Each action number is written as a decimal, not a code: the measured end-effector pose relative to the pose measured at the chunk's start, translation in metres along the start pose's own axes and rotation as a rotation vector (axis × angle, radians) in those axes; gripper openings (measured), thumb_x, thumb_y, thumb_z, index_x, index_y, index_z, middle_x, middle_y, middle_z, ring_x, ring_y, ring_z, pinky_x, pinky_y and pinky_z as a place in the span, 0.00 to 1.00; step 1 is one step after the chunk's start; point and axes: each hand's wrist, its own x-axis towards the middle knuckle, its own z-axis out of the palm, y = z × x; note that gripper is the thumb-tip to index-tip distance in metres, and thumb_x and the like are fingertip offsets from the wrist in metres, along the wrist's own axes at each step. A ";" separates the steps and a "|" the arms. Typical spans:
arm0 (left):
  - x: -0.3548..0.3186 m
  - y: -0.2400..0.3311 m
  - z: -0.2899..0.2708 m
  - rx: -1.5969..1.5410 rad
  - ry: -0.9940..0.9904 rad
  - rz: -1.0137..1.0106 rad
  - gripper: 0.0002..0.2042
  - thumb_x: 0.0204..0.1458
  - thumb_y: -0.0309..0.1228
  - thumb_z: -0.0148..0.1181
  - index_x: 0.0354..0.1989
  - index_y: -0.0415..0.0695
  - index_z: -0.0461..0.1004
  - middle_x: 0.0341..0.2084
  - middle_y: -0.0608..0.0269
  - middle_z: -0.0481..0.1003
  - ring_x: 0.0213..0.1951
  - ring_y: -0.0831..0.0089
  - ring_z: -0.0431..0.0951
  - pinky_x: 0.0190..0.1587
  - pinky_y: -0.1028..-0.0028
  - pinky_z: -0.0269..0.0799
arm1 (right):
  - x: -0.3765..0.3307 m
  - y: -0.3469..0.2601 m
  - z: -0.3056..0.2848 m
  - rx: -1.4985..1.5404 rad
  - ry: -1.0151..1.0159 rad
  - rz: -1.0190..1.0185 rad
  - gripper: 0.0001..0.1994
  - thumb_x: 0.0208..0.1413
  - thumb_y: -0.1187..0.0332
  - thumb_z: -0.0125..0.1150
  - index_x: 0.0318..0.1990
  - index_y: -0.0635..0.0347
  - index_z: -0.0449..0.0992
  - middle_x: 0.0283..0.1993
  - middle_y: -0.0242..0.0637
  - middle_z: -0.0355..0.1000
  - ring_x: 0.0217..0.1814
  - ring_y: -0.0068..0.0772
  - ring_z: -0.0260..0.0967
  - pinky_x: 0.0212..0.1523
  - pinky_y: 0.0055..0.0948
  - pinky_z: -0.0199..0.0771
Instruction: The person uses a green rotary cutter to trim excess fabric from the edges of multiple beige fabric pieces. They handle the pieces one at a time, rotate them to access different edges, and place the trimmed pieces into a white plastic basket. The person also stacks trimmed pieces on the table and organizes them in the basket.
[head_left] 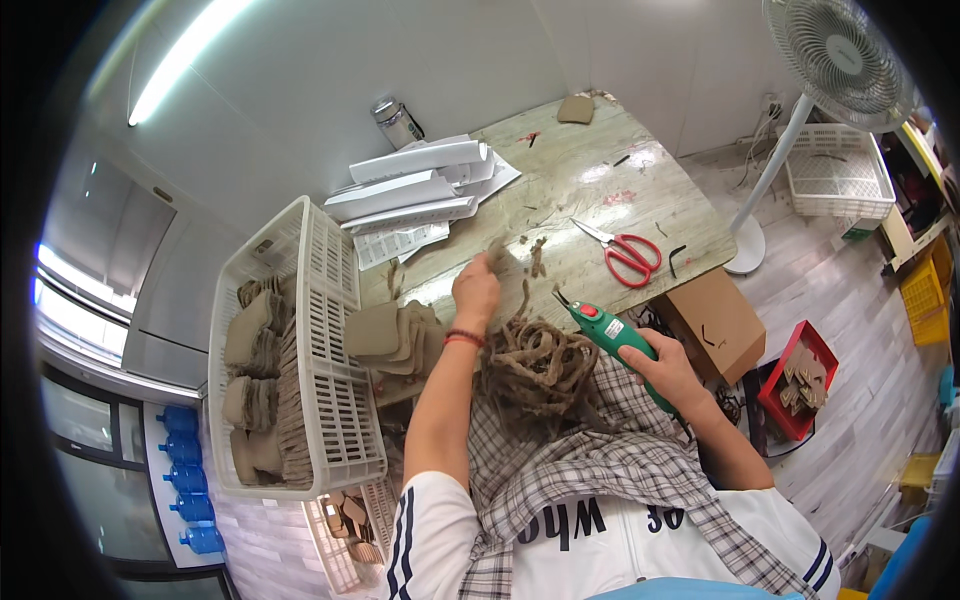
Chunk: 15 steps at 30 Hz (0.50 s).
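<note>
My right hand (670,372) is wrapped around a green hand-held electric cutter (612,335) with a red button and a thin forked metal tip. The tip points up and left over the table's near edge. My left hand (476,293) reaches over the table with its fingers pinched on a small brown fabric piece (498,256), blurred at its edges. A tangled heap of brown fabric strips (540,370) lies on my checked apron (620,455), between my forearms. Left of my left forearm, several flat tan fabric pieces (395,335) are stacked by the crate.
Red-handled scissors (630,260) lie on the table (570,180) among scraps. Papers (420,190) and a flask (396,122) stand behind. A white crate (335,350) holds tan pieces at left. Right are a cardboard box (715,325), a red tray (812,365) and a fan (765,180).
</note>
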 end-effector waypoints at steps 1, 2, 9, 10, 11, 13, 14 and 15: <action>0.000 -0.013 0.004 -0.283 0.067 -0.070 0.19 0.52 0.28 0.55 0.53 0.38 0.68 0.45 0.42 0.75 0.44 0.50 0.78 0.44 0.60 0.75 | 0.001 -0.002 0.002 0.008 0.013 -0.005 0.18 0.56 0.59 0.64 0.47 0.65 0.76 0.26 0.29 0.71 0.22 0.15 0.64 0.24 0.20 0.65; -0.002 -0.027 0.004 -0.563 0.160 -0.121 0.17 0.52 0.27 0.58 0.51 0.38 0.70 0.44 0.48 0.77 0.43 0.53 0.79 0.43 0.60 0.76 | 0.002 -0.005 0.005 -0.005 0.022 -0.019 0.18 0.56 0.59 0.64 0.47 0.65 0.76 0.26 0.30 0.71 0.22 0.15 0.65 0.25 0.21 0.66; -0.072 0.076 -0.033 -1.903 0.242 -0.387 0.17 0.53 0.19 0.61 0.51 0.40 0.70 0.45 0.61 0.76 0.46 0.66 0.78 0.49 0.65 0.78 | 0.002 -0.016 0.018 -0.078 0.125 -0.110 0.18 0.56 0.60 0.65 0.47 0.65 0.75 0.30 0.36 0.75 0.30 0.21 0.69 0.33 0.26 0.71; -0.075 0.082 -0.034 -1.955 0.234 -0.388 0.17 0.53 0.19 0.61 0.52 0.41 0.70 0.46 0.61 0.76 0.47 0.66 0.77 0.50 0.64 0.77 | -0.001 -0.018 0.020 -0.068 0.137 -0.135 0.18 0.56 0.60 0.65 0.47 0.65 0.75 0.30 0.36 0.75 0.30 0.22 0.69 0.34 0.26 0.71; -0.078 0.087 -0.037 -2.006 0.230 -0.387 0.17 0.54 0.19 0.61 0.52 0.41 0.70 0.47 0.62 0.75 0.48 0.65 0.76 0.52 0.63 0.76 | -0.003 -0.020 0.021 -0.058 0.146 -0.163 0.19 0.56 0.60 0.65 0.48 0.65 0.75 0.30 0.36 0.75 0.31 0.22 0.69 0.34 0.26 0.71; -0.082 0.089 -0.033 -2.077 0.213 -0.365 0.18 0.54 0.20 0.61 0.54 0.41 0.69 0.49 0.62 0.74 0.50 0.64 0.75 0.55 0.61 0.73 | -0.008 -0.023 0.019 -0.089 0.142 -0.138 0.19 0.56 0.60 0.65 0.48 0.65 0.75 0.31 0.37 0.75 0.31 0.23 0.70 0.35 0.26 0.71; -0.082 0.089 -0.031 -2.094 0.203 -0.342 0.18 0.54 0.21 0.61 0.54 0.41 0.69 0.50 0.62 0.74 0.52 0.63 0.74 0.56 0.59 0.72 | -0.010 -0.024 0.019 -0.102 0.139 -0.127 0.20 0.56 0.60 0.65 0.49 0.65 0.75 0.31 0.38 0.75 0.31 0.23 0.70 0.35 0.26 0.72; -0.082 0.089 -0.029 -2.112 0.194 -0.319 0.19 0.54 0.22 0.61 0.55 0.41 0.68 0.51 0.61 0.73 0.53 0.63 0.73 0.58 0.58 0.70 | -0.011 -0.025 0.020 -0.103 0.138 -0.138 0.20 0.56 0.59 0.65 0.49 0.65 0.75 0.32 0.38 0.76 0.32 0.23 0.70 0.35 0.26 0.72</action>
